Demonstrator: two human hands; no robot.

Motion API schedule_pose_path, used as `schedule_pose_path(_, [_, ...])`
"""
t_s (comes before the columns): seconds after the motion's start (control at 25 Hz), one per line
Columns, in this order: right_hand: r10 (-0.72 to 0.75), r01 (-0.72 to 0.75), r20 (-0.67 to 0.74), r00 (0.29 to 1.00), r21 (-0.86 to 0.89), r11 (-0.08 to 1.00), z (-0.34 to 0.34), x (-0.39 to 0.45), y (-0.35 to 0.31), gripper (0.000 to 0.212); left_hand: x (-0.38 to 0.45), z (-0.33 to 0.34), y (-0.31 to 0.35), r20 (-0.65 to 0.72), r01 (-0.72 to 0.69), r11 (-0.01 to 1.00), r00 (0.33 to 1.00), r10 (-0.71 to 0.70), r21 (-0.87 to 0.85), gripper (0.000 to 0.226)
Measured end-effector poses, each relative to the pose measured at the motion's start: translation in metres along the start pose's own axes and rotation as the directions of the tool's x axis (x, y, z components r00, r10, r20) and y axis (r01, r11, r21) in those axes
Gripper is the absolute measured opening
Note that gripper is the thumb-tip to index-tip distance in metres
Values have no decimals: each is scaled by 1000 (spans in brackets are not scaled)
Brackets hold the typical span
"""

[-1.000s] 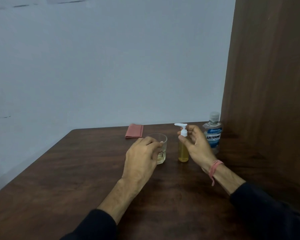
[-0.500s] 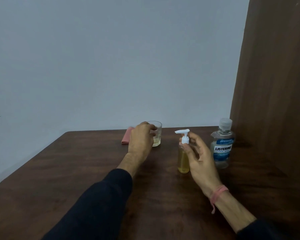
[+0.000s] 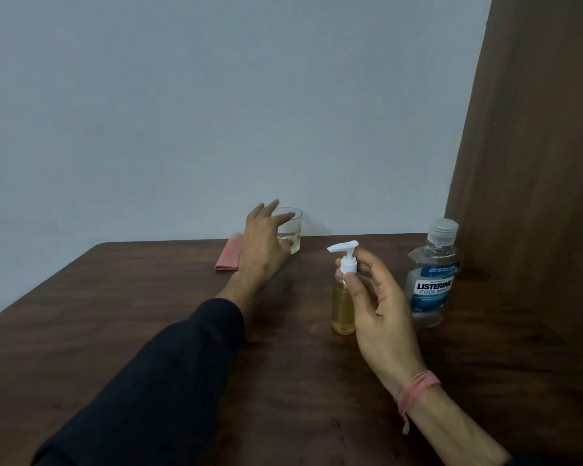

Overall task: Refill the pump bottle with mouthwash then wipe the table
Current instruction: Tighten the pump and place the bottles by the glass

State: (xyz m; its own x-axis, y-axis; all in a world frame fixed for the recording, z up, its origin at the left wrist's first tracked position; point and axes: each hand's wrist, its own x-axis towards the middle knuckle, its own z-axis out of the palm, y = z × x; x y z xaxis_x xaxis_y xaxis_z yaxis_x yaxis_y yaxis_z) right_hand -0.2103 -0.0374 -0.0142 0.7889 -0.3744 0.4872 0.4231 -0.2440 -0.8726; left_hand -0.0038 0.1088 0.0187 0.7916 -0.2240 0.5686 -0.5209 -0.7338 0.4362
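Observation:
A small pump bottle of amber liquid with a white pump head stands mid-table. My right hand pinches its white collar between thumb and fingers. A clear Listerine mouthwash bottle, capped and with little liquid in it, stands just right of that hand. A folded pink cloth lies near the table's far edge. My left hand is stretched out beside a short glass holding a little pale liquid. Its fingers are spread and lifted off the rim, and the thumb lies in front of the glass.
The dark wooden table meets a pale wall at the back. A tall brown wooden panel rises along the right side, close behind the mouthwash bottle.
My left hand carried the glass from beside the pump bottle to the far edge near the cloth, then spread its fingers off it. My right hand stayed on the pump collar.

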Motion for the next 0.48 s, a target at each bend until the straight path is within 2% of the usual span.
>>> schedule_pose_path(0.08, [-1, 1, -7, 1000, 9, 1000, 0, -1, -2, 38, -28, -14, 4, 3, -95, 995, 995, 95, 2, 69])
schedule_pose_path(0.16, [-5, 5, -14, 1000, 20, 1000, 1, -3, -3, 35, -61, -28, 4, 62, -189, 976, 979, 197, -106, 66])
schedule_pose_path(0.28, [29, -28, -15, 999, 29, 999, 1, -4, -5, 32, -116, -44, 19, 342, -87, 954, 921, 187, -287, 70])
schedule_pose_path(0.32, [38, -38, -15, 999, 29, 999, 1, -4, -6, 33, -129, -44, 28, 391, -37, 947, 905, 167, -319, 74])
schedule_pose_path(0.4, [53, -53, -4, 999, 18, 998, 0, -4, -8, 35, -143, -37, 46, 393, 16, 936, 910, 131, -350, 79])
schedule_pose_path(0.48, [56, -56, 12, 998, 4, 998, -2, -4, -8, 36, -141, -26, 58, 345, 18, 932, 932, 116, -362, 61])
